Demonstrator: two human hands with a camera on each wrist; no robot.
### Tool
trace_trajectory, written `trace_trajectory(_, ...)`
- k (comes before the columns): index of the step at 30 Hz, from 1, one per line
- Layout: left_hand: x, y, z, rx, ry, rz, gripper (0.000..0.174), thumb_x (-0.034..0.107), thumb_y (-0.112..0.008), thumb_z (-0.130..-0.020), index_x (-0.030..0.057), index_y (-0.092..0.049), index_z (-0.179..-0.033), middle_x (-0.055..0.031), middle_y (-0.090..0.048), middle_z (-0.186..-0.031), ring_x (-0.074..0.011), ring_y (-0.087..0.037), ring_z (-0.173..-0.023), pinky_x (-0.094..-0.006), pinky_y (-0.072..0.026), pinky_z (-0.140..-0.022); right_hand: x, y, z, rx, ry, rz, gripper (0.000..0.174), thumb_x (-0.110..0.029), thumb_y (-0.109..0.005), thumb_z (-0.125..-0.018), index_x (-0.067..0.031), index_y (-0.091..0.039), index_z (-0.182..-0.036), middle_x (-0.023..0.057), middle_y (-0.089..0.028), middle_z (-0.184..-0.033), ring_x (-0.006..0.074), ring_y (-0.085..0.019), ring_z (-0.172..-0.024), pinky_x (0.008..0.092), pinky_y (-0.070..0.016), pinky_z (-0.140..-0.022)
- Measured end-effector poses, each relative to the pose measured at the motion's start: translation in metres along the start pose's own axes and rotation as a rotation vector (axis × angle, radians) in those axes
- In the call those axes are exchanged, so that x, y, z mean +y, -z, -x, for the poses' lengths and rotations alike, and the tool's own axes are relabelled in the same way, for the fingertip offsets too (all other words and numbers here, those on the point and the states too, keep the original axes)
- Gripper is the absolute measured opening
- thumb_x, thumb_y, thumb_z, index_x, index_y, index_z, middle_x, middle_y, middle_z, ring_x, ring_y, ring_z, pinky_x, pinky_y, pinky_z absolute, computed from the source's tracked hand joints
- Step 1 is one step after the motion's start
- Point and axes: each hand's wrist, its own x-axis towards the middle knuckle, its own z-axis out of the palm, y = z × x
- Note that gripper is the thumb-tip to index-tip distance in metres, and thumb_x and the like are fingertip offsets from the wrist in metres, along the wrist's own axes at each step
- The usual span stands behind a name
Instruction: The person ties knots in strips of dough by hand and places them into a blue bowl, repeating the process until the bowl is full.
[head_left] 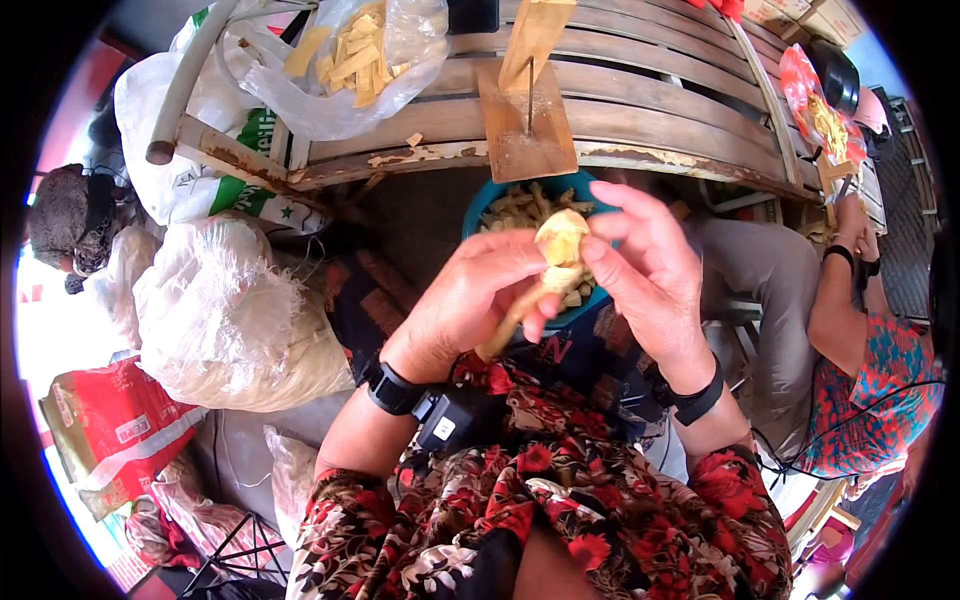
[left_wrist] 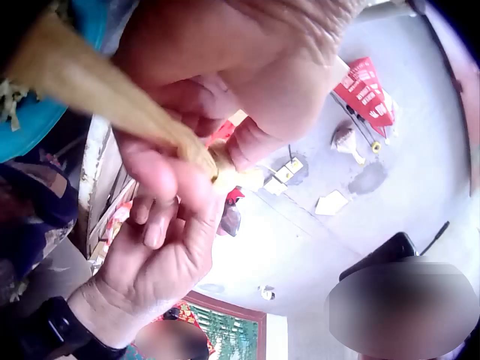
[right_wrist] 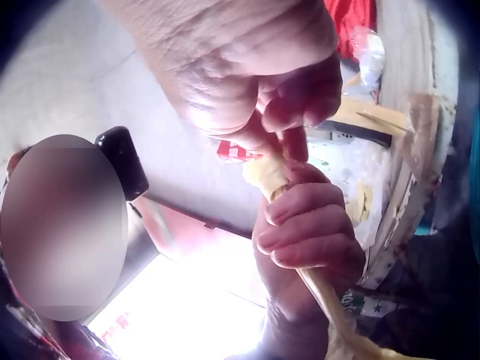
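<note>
A soft pale-yellow strip (head_left: 563, 240), bunched into a rounded lump at its upper end, is held over the basin in the head view. My left hand (head_left: 465, 290) curls its fingers round the strip below the lump; the long tail (right_wrist: 322, 292) hangs out beneath those fingers in the right wrist view. From the other side, my right hand (head_left: 650, 275) pinches the lump with thumb and fingertips. In the left wrist view the strip's tail (left_wrist: 105, 86) crosses blurred at the upper left. A teal basin (head_left: 475, 215) below holds many short pale-yellow pieces, partly hidden by my hands.
A slatted bench (head_left: 640, 100) stands ahead, bearing a wooden board (head_left: 500, 135) with an upright metal rod. A clear plastic bag (head_left: 415, 75) of flat yellow strips lies at its left. A stuffed white sack (head_left: 240, 330) is at left; another person (head_left: 865, 390) sits at right.
</note>
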Motion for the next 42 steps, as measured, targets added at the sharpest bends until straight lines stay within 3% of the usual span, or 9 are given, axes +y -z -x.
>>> trace_trajectory(3,0.005,-0.007,0.003,0.233,-0.03,-0.33,0.023,0.023,-0.061,-0.087,0.0004,-0.056,-0.088,-0.0027,-0.057,-0.067,-0.0085,-0.054,-0.056,-0.0209,-0.0422,-0.049,-0.002,0.013,0.0,-0.073,-0.027,0.005,0.017,-0.02,-0.06,-0.09,-0.003,-0.056,-0.09,-0.0042,-0.052,-0.073,0.0013,-0.038,-0.059,0.0184,-0.0337,-0.052)
trace_trajectory(7,-0.004,-0.011,0.003,0.241,-0.338,-0.499,0.014,0.012,-0.066,-0.084,0.0016,-0.058,-0.09,-0.0002,-0.061,-0.078,-0.0035,-0.054,-0.069,-0.0181,-0.0434,-0.058,0.004,0.004,-0.002,-0.112,-0.166,0.111,0.029,-0.02,-0.053,-0.093,-0.0046,-0.05,-0.069,-0.0054,-0.044,-0.059,0.0017,-0.038,-0.053,0.0186,-0.0327,-0.047)
trace_trajectory(11,0.02,0.016,0.026,0.255,-0.252,-0.618,0.011,0.009,-0.066,-0.083,0.0009,-0.065,-0.09,0.0,-0.064,-0.081,-0.0051,-0.054,-0.071,-0.0192,-0.0426,-0.065,-0.013,0.009,0.012,-0.089,-0.239,-0.052,0.029,-0.021,-0.047,-0.096,-0.0041,-0.051,-0.073,-0.0008,-0.052,-0.062,0.0052,-0.046,-0.047,0.0182,-0.0375,-0.045)
trace_trajectory(17,0.033,0.013,0.022,0.198,-0.588,-1.038,0.012,0.006,-0.071,-0.075,0.0018,-0.068,-0.086,-0.0045,-0.063,-0.073,-0.0115,-0.055,-0.064,-0.0227,-0.0425,-0.059,-0.004,0.033,-0.018,-0.286,-0.183,-0.004,0.044,-0.036,-0.043,-0.096,0.0034,-0.058,-0.108,0.0121,-0.066,-0.093,0.016,-0.063,-0.08,0.0259,-0.0493,-0.073)
trace_trajectory(23,0.044,0.008,0.016,0.05,-0.791,-1.354,0.018,0.009,-0.074,-0.069,0.0046,-0.069,-0.086,-0.0055,-0.059,-0.065,-0.0181,-0.055,-0.055,-0.0281,-0.0409,-0.048,-0.007,0.024,-0.039,-0.876,-0.576,-0.283,0.039,-0.037,-0.039,-0.097,-0.0016,-0.055,-0.092,0.0016,-0.052,-0.059,0.0093,-0.05,-0.045,0.0208,-0.0433,-0.048)
trace_trajectory(31,0.045,0.056,-0.041,0.402,-0.322,-1.015,0.016,0.015,-0.071,-0.077,0.0011,-0.067,-0.084,-0.0085,-0.065,-0.073,-0.0125,-0.06,-0.064,-0.0255,-0.0465,-0.058,0.02,0.031,-0.087,-0.438,-0.4,0.188,0.03,-0.031,-0.048,-0.094,-0.0047,-0.054,-0.082,-0.0017,-0.051,-0.065,0.0064,-0.054,-0.059,0.0226,-0.0413,-0.05)
trace_trajectory(37,0.044,0.083,-0.111,0.663,-0.404,-1.243,0.025,0.028,-0.067,-0.078,0.003,-0.067,-0.081,-0.0157,-0.063,-0.067,-0.0293,-0.062,-0.062,-0.0353,-0.0478,-0.059,0.072,0.029,-0.149,0.011,0.058,0.74,0.028,-0.03,-0.052,-0.087,-0.0026,-0.056,-0.084,0.0156,-0.06,-0.067,0.0324,-0.06,-0.062,0.039,-0.0463,-0.058)
trace_trajectory(41,0.037,0.09,-0.128,0.81,-0.298,-1.317,0.025,0.028,-0.066,-0.077,0.0037,-0.067,-0.079,-0.0184,-0.061,-0.07,-0.0372,-0.059,-0.066,-0.0398,-0.0476,-0.059,0.085,0.037,-0.158,-0.01,-0.018,1.0,0.039,-0.039,-0.05,-0.087,-0.0025,-0.06,-0.082,0.0146,-0.061,-0.071,0.0336,-0.06,-0.066,0.041,-0.0467,-0.061)
trace_trajectory(42,0.041,0.091,-0.122,0.796,-0.292,-1.24,0.027,0.028,-0.067,-0.078,0.0015,-0.067,-0.079,-0.0175,-0.062,-0.066,-0.0309,-0.061,-0.061,-0.0377,-0.0471,-0.058,0.081,0.041,-0.156,-0.017,-0.065,1.011,0.042,-0.042,-0.049,-0.087,-0.0026,-0.061,-0.083,0.014,-0.061,-0.073,0.0329,-0.061,-0.068,0.0406,-0.0467,-0.062)
